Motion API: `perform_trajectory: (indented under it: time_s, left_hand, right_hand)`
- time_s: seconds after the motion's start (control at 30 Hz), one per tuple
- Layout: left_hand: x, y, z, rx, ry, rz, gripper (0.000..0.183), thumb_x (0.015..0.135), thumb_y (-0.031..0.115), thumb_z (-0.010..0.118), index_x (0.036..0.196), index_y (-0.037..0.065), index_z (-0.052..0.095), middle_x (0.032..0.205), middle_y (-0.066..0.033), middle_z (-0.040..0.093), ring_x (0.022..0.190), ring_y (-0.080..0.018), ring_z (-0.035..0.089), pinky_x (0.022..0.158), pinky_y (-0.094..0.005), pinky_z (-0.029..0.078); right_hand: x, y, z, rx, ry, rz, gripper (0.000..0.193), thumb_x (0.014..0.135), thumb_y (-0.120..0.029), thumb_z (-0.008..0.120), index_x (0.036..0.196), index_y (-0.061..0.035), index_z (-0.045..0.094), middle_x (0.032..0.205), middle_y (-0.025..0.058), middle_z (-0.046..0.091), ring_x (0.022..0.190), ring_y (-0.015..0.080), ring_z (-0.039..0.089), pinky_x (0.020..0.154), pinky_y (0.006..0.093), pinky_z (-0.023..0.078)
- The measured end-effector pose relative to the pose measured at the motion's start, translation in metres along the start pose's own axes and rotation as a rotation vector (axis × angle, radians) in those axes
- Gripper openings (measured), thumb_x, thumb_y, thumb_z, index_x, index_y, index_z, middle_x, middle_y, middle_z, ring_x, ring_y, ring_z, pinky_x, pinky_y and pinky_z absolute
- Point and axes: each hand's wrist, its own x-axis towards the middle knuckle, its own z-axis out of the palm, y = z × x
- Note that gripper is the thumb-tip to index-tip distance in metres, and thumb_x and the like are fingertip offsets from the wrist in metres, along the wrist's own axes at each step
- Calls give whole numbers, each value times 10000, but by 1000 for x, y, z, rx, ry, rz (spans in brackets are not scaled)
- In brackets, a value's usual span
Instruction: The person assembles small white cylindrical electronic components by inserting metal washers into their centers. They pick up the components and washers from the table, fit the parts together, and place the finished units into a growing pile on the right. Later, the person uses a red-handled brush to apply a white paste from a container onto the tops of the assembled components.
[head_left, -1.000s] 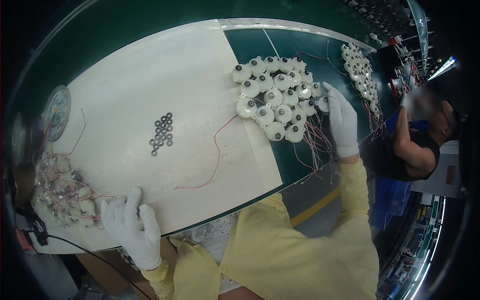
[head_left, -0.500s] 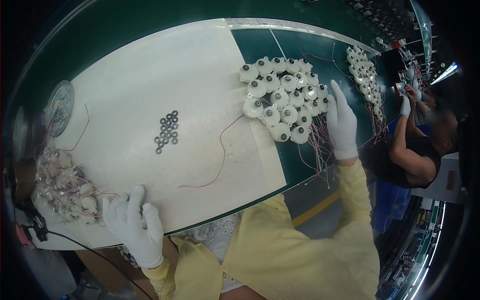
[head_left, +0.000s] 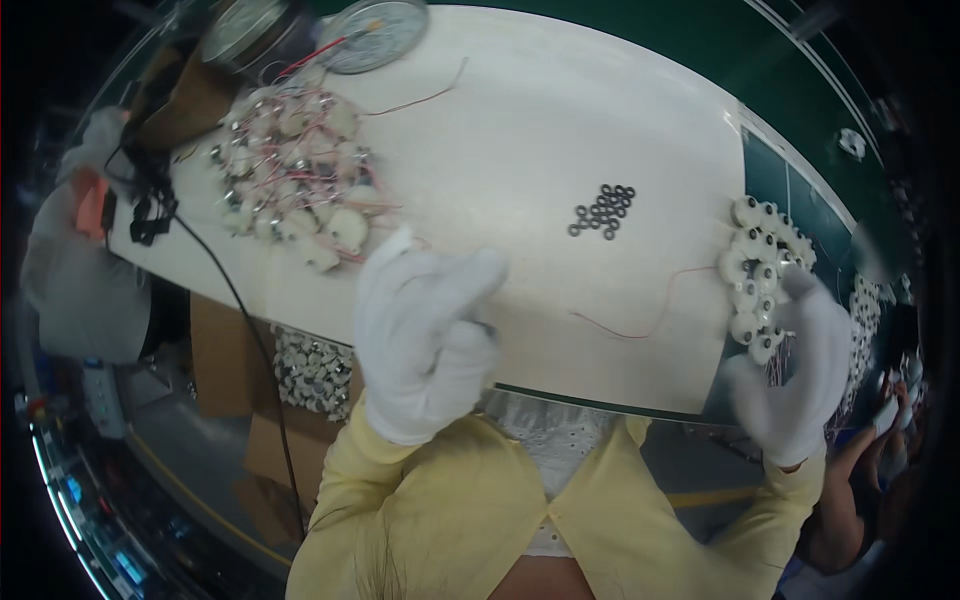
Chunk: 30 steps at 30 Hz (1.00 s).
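Observation:
My left hand (head_left: 420, 345), in a white glove, is raised over the table's near edge with its fingers curled in. A small greyish bit shows by the fingertips, too little to name. Just beyond it lies a heap of white round motors (head_left: 347, 230) tangled with pink and red wires. My right hand (head_left: 805, 365), gloved too and smeared by motion, hovers at the near right of a group of white round motors (head_left: 745, 268) set in rows with dark centres. Its thumb and fingers are apart, with nothing visible between them. Several dark rings (head_left: 605, 212) lie mid-table.
A loose red wire (head_left: 640, 335) lies on the white table (head_left: 520, 120). At the far left stand a wire spool (head_left: 375, 35) and a round tin (head_left: 245, 35). Below the edge, a cardboard box (head_left: 225, 360) sits by many small parts (head_left: 312, 375). A co-worker (head_left: 850, 490) is at right.
The view has swung left. My left hand has risen, its fingers more curled. My right hand has shifted from the right side of the motor rows to their near side.

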Motion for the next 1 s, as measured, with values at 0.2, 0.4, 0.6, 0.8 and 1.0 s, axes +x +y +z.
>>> perform_trajectory:
  time_s: [0.2, 0.4, 0.6, 0.8, 1.0]
  left_hand:
    - [25, 18, 14, -270, 121, 72, 474, 969, 310, 538, 1252, -62, 618, 797, -31, 637, 705, -263, 592, 792, -410, 453]
    - [14, 15, 3, -165, 20, 125, 414, 857, 270, 648, 1162, -11, 649, 751, -23, 587, 676, -244, 585, 745, -419, 467]
    - [1, -34, -34, 498, 191, 165, 338, 772, 175, 744, 1095, 88, 691, 848, -48, 598, 750, -237, 599, 736, -425, 488]
    - [-43, -65, -53, 684, 349, -216, 259, 846, 12, 714, 1099, 65, 725, 954, -103, 683, 777, -279, 632, 687, -373, 500]
    - [-35, -57, -45, 426, 243, -473, 193, 887, 33, 716, 1078, 11, 725, 1015, -112, 712, 847, -202, 652, 764, -312, 516]
  right_hand:
    - [79, -58, 27, 332, 92, -445, 485, 560, -200, 790, 983, -16, 640, 846, 106, 623, 666, 250, 566, 614, 384, 407]
    - [99, -55, 41, 964, 125, -303, 609, 779, -250, 771, 1268, 49, 564, 742, 36, 610, 557, 139, 541, 510, 280, 395]
    - [49, 20, 24, 1927, -124, -176, 756, 926, -395, 693, 1445, 80, 416, 846, 106, 705, 656, 179, 666, 534, 236, 462]
    - [-7, 38, 14, 1104, -187, 195, 517, 886, -310, 682, 1294, 0, 614, 918, 85, 686, 752, 189, 628, 622, 284, 459]
    - [52, 17, 59, 423, -249, 77, 390, 795, -207, 758, 1150, -61, 692, 780, 47, 639, 700, 187, 595, 666, 330, 461]
